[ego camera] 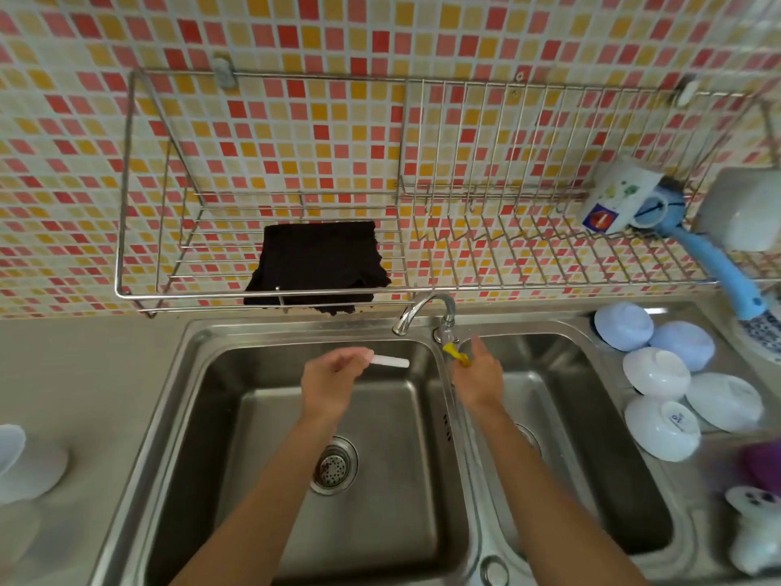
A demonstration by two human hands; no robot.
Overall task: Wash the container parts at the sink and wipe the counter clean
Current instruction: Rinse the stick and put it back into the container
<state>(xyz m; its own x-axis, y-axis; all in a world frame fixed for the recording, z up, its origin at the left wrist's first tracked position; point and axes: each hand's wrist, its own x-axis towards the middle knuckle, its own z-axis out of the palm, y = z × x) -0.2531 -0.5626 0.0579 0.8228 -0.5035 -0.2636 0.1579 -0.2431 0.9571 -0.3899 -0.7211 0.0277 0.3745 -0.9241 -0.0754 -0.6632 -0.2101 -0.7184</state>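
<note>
My left hand (334,378) is over the left basin of the steel double sink (203,344), shut on a short white tube-like part (391,361) that sticks out to the right, just below the tap spout (418,310). My right hand (479,376) rests on the yellow tap handle (456,353) at the divider between the two basins; its fingers are on the handle and one finger points up. No running water is visible. A black cloth (317,264) hangs from the wire wall rack (126,184) above the left basin.
Several white and pale blue bowls (659,370) lie upside down on the right drainer. A mug (619,196) and a blue-handled brush (727,272) sit on the rack's right end. Blurred white lids or containers (25,463) lie on the left counter. A purple object (763,463) is at far right.
</note>
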